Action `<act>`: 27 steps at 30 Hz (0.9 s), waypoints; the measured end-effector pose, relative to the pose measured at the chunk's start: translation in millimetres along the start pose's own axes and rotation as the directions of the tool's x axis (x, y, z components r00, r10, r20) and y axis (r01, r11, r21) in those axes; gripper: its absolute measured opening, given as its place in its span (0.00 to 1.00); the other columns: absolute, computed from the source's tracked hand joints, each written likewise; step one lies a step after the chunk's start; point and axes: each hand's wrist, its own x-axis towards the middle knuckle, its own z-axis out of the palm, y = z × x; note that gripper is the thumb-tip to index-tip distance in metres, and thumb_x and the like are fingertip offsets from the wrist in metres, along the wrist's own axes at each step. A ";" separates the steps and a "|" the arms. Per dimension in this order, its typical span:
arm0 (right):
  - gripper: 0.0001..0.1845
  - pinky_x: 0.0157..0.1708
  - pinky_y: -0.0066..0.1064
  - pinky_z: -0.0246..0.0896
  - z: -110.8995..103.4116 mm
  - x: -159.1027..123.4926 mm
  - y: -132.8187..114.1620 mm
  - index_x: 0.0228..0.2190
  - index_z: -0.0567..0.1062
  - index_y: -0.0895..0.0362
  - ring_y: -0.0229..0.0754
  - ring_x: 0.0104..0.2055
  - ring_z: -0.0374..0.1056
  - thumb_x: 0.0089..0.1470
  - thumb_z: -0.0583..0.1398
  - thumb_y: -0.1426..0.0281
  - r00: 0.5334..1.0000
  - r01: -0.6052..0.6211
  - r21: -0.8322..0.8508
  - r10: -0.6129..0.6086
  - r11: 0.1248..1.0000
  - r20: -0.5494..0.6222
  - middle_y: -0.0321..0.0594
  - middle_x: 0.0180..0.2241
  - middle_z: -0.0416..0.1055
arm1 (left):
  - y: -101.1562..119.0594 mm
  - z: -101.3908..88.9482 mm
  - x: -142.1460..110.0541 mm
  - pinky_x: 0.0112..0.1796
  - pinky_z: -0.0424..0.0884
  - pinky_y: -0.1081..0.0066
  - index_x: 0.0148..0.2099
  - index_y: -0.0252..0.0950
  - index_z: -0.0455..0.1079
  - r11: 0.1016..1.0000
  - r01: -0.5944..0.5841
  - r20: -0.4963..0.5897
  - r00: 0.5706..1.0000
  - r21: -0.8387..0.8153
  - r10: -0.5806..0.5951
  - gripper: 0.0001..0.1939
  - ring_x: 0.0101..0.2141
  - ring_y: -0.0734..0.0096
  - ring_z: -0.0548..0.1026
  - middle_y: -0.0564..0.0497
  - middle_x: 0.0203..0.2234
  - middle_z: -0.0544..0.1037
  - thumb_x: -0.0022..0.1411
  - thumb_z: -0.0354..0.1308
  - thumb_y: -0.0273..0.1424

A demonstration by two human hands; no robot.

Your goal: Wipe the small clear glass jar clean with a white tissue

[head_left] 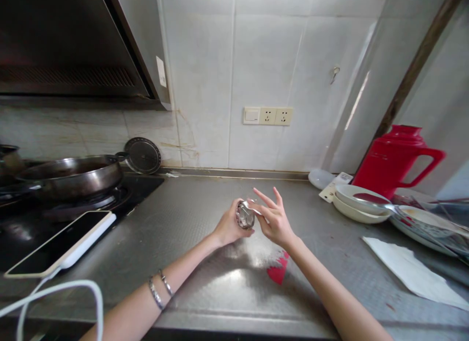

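Note:
My left hand (230, 223) is wrapped round a small clear glass (245, 215), held above the metal counter with its round end facing me. At the glass's upper right edge, my right hand (274, 219) pinches a small white piece that looks like tissue (253, 206). Two fingers of that hand stick up and apart. How far the white piece reaches into the glass is hard to see. Below the hands, a torn red patch (279, 270) shows on the counter (205, 287).
On the left, a steel pan (76, 177) sits on the stove near a phone with a cable (60, 245). To the right are a folded paper towel (410, 270), stacked bowls (361, 209), plates (425, 228) and a red jug (392, 160). Sockets (268, 116) are on the tiled wall.

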 end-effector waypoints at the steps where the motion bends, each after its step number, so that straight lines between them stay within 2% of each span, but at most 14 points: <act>1: 0.22 0.63 0.62 0.31 0.5 0.0 -3.0 0.47 0.71 0.52 0.50 0.60 0.60 0.54 0.51 0.82 1.000 0.018 0.008 -0.018 1.000 0.001 0.41 0.44 0.77 | 0.1 0.3 0.1 0.40 0.70 0.68 0.54 0.39 0.53 1.000 -0.006 -0.003 1.000 0.014 0.006 0.40 0.41 0.64 0.75 0.46 0.45 0.75 0.41 0.69 0.27; 4: 0.23 0.63 0.62 0.30 1.7 0.7 -11.3 0.47 0.71 0.53 0.49 0.59 0.61 0.52 0.50 0.82 0.997 0.076 0.029 -0.076 0.997 0.015 0.41 0.43 0.77 | -0.1 0.4 0.7 0.38 0.70 0.69 0.54 0.38 0.55 0.998 -0.019 -0.007 1.000 0.065 0.020 0.37 0.39 0.65 0.75 0.48 0.41 0.75 0.41 0.66 0.25; 7: 0.24 0.63 0.63 0.28 2.6 1.1 -13.2 0.46 0.71 0.52 0.49 0.60 0.61 0.52 0.50 0.82 0.997 0.067 0.035 -0.068 0.997 0.024 0.40 0.43 0.78 | -0.6 0.8 0.8 0.37 0.70 0.69 0.54 0.38 0.54 0.998 -0.005 -0.009 1.000 0.063 0.006 0.38 0.37 0.66 0.75 0.49 0.40 0.76 0.41 0.66 0.25; 10: 0.22 0.62 0.63 0.30 4.9 -0.1 -7.9 0.46 0.72 0.51 0.49 0.61 0.60 0.54 0.50 0.82 1.000 -0.023 0.050 0.023 0.998 0.003 0.39 0.41 0.78 | 0.4 1.9 0.0 0.38 0.70 0.69 0.55 0.39 0.54 0.999 0.029 -0.020 0.999 0.017 -0.028 0.40 0.38 0.66 0.75 0.48 0.41 0.76 0.41 0.67 0.26; 14: 0.18 0.61 0.62 0.37 9.4 -3.1 0.2 0.45 0.73 0.49 0.50 0.59 0.62 0.58 0.52 0.78 0.981 -0.180 0.098 0.186 0.979 -0.056 0.40 0.41 0.78 | 3.9 2.7 -0.7 0.42 0.69 0.67 0.55 0.38 0.55 0.997 0.063 -0.036 0.997 -0.046 -0.065 0.42 0.42 0.63 0.75 0.46 0.46 0.75 0.38 0.70 0.27; 16: 0.17 0.61 0.61 0.40 10.4 -4.1 1.2 0.45 0.73 0.49 0.50 0.58 0.63 0.59 0.52 0.77 0.975 -0.201 0.105 0.209 0.974 -0.073 0.40 0.42 0.78 | 4.9 2.7 -0.4 0.43 0.69 0.67 0.55 0.39 0.56 0.996 0.066 -0.044 0.997 -0.058 -0.069 0.42 0.43 0.63 0.74 0.45 0.47 0.74 0.38 0.71 0.28; 20: 0.22 0.62 0.60 0.39 8.0 -3.7 -4.9 0.48 0.71 0.50 0.49 0.57 0.64 0.56 0.51 0.81 0.991 -0.094 0.067 0.100 0.993 -0.088 0.41 0.43 0.77 | 4.3 2.3 0.4 0.43 0.69 0.67 0.54 0.39 0.56 0.998 0.045 -0.048 0.998 -0.043 -0.047 0.42 0.43 0.63 0.75 0.46 0.46 0.75 0.38 0.71 0.29; 24: 0.26 0.63 0.60 0.33 4.7 -1.9 -14.2 0.49 0.69 0.52 0.48 0.57 0.65 0.52 0.49 0.83 0.999 0.040 0.056 -0.038 0.998 -0.030 0.41 0.46 0.76 | 2.3 1.0 1.4 0.39 0.70 0.68 0.55 0.38 0.55 0.997 0.080 -0.031 0.996 -0.001 -0.080 0.41 0.39 0.64 0.76 0.47 0.42 0.77 0.39 0.70 0.29; 27: 0.25 0.63 0.60 0.31 3.5 -0.9 -13.2 0.47 0.70 0.52 0.48 0.57 0.64 0.52 0.49 0.83 0.998 0.059 0.063 -0.057 0.996 -0.030 0.41 0.46 0.76 | 2.0 0.6 2.3 0.39 0.71 0.67 0.55 0.38 0.55 0.995 0.102 -0.027 0.994 -0.020 -0.103 0.42 0.38 0.64 0.76 0.47 0.42 0.77 0.39 0.70 0.30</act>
